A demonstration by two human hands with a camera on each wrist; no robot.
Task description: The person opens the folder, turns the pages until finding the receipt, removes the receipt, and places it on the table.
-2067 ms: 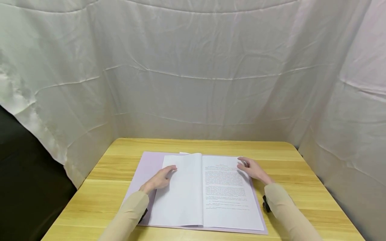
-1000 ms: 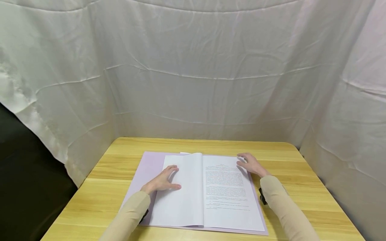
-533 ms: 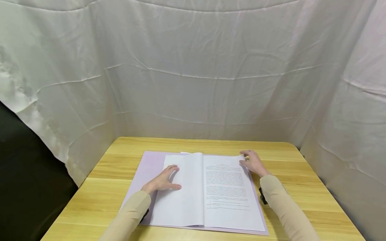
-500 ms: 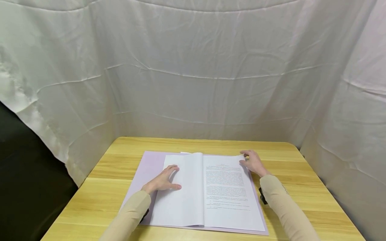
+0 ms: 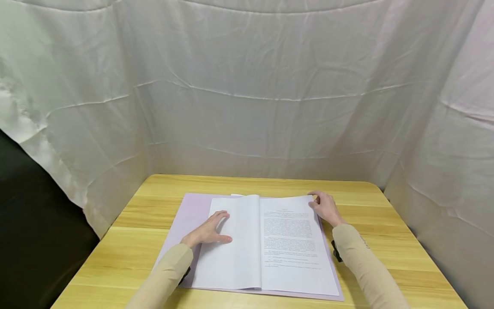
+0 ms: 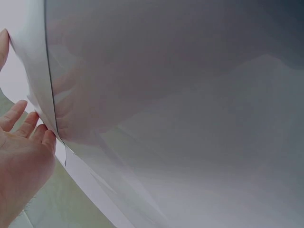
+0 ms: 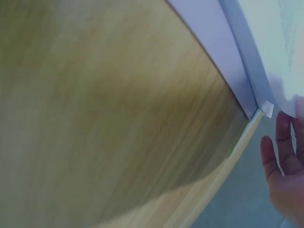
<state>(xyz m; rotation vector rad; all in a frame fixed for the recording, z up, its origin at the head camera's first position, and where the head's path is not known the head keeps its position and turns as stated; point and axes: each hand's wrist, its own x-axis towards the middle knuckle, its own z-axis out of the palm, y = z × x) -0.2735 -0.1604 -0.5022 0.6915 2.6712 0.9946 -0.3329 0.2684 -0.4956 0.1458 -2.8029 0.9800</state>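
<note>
A lilac folder (image 5: 194, 210) lies spread on the table, with a blank white sheet (image 5: 241, 262) on the left and a printed page (image 5: 291, 236) on the right. My left hand (image 5: 207, 231) rests over the blank sheet, fingers extended and thumb apart. At the far right corner of the printed page, my right hand (image 5: 326, 209) pinches the paper between thumb and finger. That corner is lifted off the folder, as the right wrist view also shows beside the hand (image 7: 287, 161). In the left wrist view, the left fingers (image 6: 33, 124) are by the sheets' edge.
The wooden table (image 5: 386, 240) extends on both sides of the folder. Pale cloth (image 5: 247, 86) hangs behind and at both sides, and a dark area (image 5: 34, 227) shows at the left. A small white paper edge (image 5: 236, 195) sticks out past the folder's far edge.
My right hand has moved slightly outward at the page's far corner and now pinches it, raising the corner. My left thumb has spread out from the fingers; otherwise that hand stays put.
</note>
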